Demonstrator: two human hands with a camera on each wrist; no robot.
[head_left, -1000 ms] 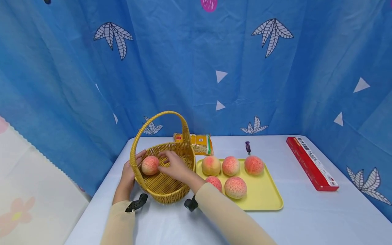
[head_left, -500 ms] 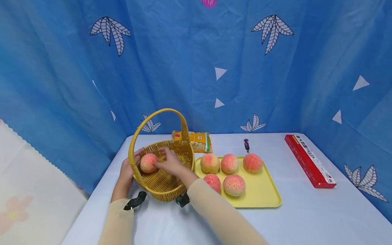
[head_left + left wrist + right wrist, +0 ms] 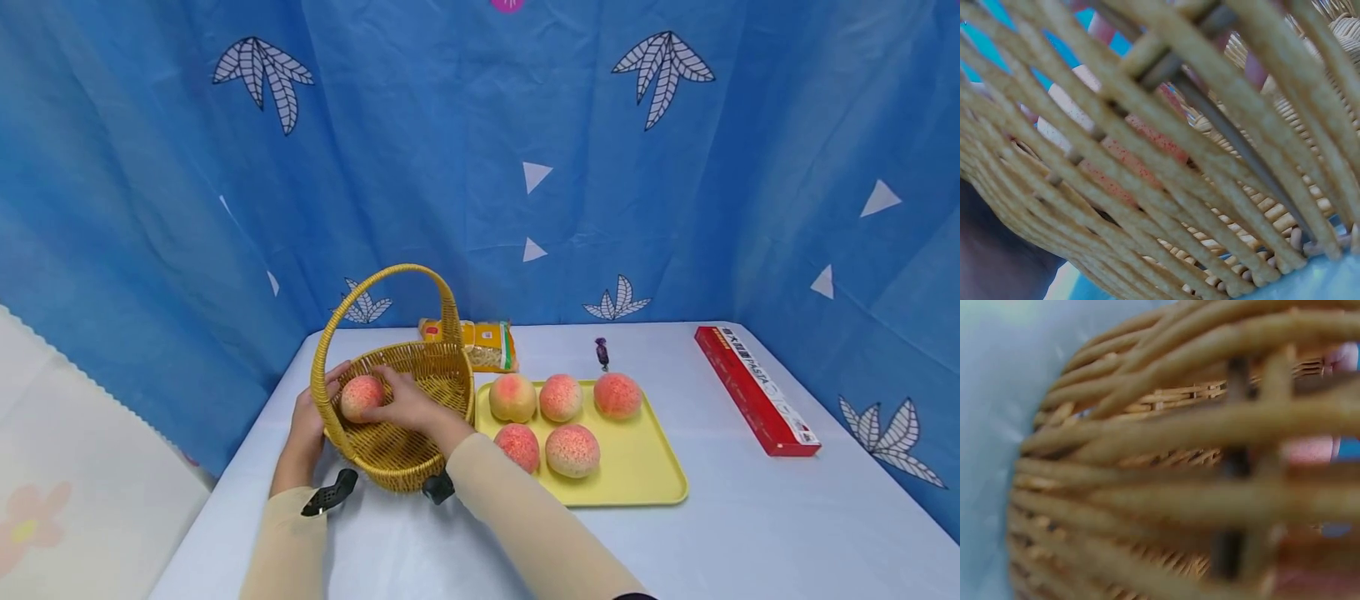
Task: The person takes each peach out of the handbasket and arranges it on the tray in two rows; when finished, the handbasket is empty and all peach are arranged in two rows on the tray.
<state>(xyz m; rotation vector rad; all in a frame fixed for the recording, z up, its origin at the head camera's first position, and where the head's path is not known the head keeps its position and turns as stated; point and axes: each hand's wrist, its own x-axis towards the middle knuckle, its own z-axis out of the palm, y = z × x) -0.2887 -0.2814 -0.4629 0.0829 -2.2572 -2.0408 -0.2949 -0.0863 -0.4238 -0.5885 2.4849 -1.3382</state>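
Note:
A yellow wicker basket (image 3: 405, 479) with a tall arched handle stands on the left of the table. Inside it, against the left wall, lies a pink-and-cream peach (image 3: 360, 400). My left hand (image 3: 306, 423) holds the basket's left side, its fingers reaching over the rim behind the handle. From the right, my right hand (image 3: 411, 407) reaches into the basket and grips the peach, thumb in front and fingers behind. In the left wrist view the peach (image 3: 1141, 150) shows through gaps in the weave; the wicker wall (image 3: 1166, 506) fills most of the right wrist view.
Right of the basket is a yellow tray (image 3: 645, 467) with several peaches (image 3: 573, 451). Behind stands an orange pasta bag (image 3: 487, 346). A purple wrapped candy (image 3: 602, 354) lies farther back, and a red pasta box (image 3: 750, 392) lies at right.
The right hand has moved left, and its fingers have closed in on the peach. The left hand keeps its place at the basket. The head view has shifted slightly.

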